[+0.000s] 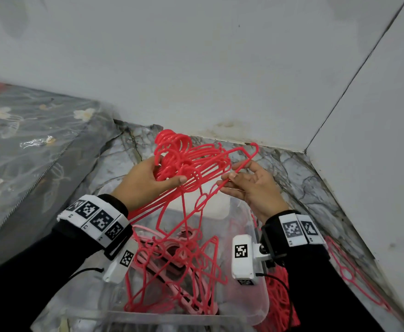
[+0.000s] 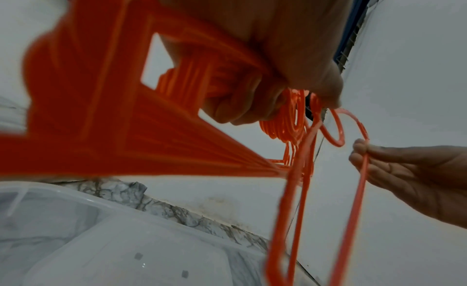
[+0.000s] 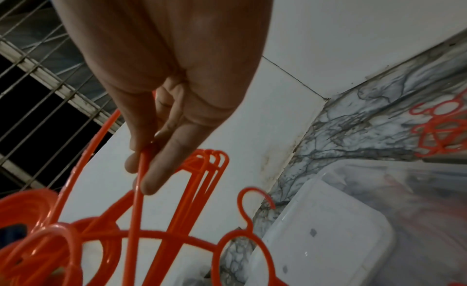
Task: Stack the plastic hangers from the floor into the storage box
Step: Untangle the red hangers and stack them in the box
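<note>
Lying tangled in the clear box (image 1: 258, 315) nearest the camera: red and pink hangers (image 1: 179, 264), with more red ones on the marble floor (image 1: 316, 188) to its right. Hovering above the box: left hand (image 1: 146, 182), fingers and thumb curling round a bundle (image 1: 191, 159) of red hangers. Pinching the bar of one hanger (image 1: 241, 161) between thumb and fingertips: right hand (image 1: 256, 185). Standing beyond: white corner walls (image 1: 220, 68).
</note>
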